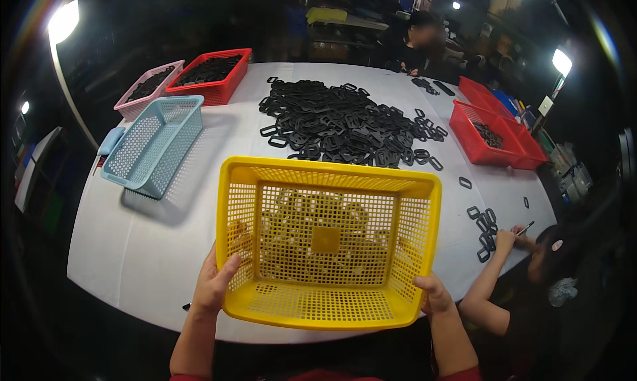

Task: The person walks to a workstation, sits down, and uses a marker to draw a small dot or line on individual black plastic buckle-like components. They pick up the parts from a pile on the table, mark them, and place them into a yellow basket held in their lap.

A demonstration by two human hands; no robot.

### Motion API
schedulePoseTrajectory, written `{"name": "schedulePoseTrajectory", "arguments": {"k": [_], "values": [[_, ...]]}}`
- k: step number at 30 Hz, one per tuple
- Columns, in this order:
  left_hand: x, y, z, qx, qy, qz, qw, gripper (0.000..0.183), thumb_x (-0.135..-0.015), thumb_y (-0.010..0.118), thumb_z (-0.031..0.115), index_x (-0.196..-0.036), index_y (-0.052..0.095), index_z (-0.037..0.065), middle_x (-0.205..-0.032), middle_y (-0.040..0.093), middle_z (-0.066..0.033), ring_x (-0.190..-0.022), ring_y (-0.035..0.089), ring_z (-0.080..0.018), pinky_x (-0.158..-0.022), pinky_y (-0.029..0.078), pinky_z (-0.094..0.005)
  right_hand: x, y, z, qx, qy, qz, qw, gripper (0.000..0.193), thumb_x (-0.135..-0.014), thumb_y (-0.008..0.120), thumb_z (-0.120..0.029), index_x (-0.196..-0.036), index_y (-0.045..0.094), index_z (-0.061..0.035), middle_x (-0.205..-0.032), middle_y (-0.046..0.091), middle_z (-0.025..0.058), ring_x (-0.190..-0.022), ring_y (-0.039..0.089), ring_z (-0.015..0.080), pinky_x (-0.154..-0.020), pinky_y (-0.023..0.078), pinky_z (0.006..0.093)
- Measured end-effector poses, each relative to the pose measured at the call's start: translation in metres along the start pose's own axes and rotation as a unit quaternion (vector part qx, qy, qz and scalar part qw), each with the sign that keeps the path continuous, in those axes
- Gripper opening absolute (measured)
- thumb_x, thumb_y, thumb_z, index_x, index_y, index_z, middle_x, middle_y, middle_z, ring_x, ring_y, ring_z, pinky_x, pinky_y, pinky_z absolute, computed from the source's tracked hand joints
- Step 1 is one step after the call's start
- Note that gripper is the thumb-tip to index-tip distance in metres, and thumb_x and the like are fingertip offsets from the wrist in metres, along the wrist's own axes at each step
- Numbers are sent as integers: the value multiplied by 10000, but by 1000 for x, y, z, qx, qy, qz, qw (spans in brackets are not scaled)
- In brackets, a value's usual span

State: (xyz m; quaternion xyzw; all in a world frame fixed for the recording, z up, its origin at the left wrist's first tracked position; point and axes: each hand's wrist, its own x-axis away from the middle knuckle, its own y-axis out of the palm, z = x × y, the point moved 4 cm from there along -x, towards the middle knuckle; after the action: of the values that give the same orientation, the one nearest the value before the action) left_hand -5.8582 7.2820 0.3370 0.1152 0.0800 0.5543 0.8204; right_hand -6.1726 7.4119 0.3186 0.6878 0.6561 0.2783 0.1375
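Note:
A yellow perforated plastic basket (325,318) is held up in front of me, its open top facing me and nothing lying in it. My left hand (217,278) grips its left side, thumb over the rim. On the opposite side my right hand (434,293) clasps the lower right edge, thumb on the rim. Beyond the basket a large heap of black rectangular ring-shaped pieces (332,115) covers the middle of the table. Part of that heap shows through the basket's mesh.
On the white table (159,261) at left stands a tilted light blue basket (179,142); behind it, a pink basket (126,109) and a red basket (242,76) hold black pieces. A divided red tray (524,152) sits right. Two people work at the right and far edges.

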Motion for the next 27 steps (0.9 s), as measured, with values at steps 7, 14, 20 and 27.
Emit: {"name": "schedulePoseTrajectory", "arguments": {"k": [7, 14, 20, 27], "values": [[9, -12, 9, 7, 5, 31, 999, 446, -863, 465, 86, -1275, 342, -32, -1216, 468, -124, -1104, 465, -183, -947, 354, -309, -15, 5, 15, -17, 34, -20, 999, 661, -751, 616, -226, -1281, 318, 35, -1240, 454, 130, -1124, 461, 217, -944, 374, 326], [74, 0, -29, -9, 6, 32, 999, 499, -858, 488, 107, -1298, 302, -35, -1261, 425, -124, -1151, 420, -193, -972, 318, -313, 51, -1, 29, 171, -36, 17, 984, 506, -843, 505, -270, -1214, 404, 59, -1119, 536, 135, -994, 521, 173, -850, 418, 301], [148, -8, -53, -12, 63, 47, 997, 630, -851, 522, 312, -1314, 269, -35, -1281, 403, -147, -1143, 430, -229, -952, 355, -341, 115, 18, 40, 412, -49, 97, 904, 225, -793, 575, -112, -970, 576, 28, -854, 629, 90, -773, 590, 149, -689, 473, 283], [264, -20, -90, -18, 15, 106, 994, 671, -879, 410, 451, -1301, 236, -41, -1254, 409, -149, -1123, 441, -241, -931, 377, -342, 172, 10, 121, 501, -9, 59, 864, 220, -771, 575, -106, -928, 573, 48, -834, 629, 182, -735, 635, 296, -664, 494, 340]]}}
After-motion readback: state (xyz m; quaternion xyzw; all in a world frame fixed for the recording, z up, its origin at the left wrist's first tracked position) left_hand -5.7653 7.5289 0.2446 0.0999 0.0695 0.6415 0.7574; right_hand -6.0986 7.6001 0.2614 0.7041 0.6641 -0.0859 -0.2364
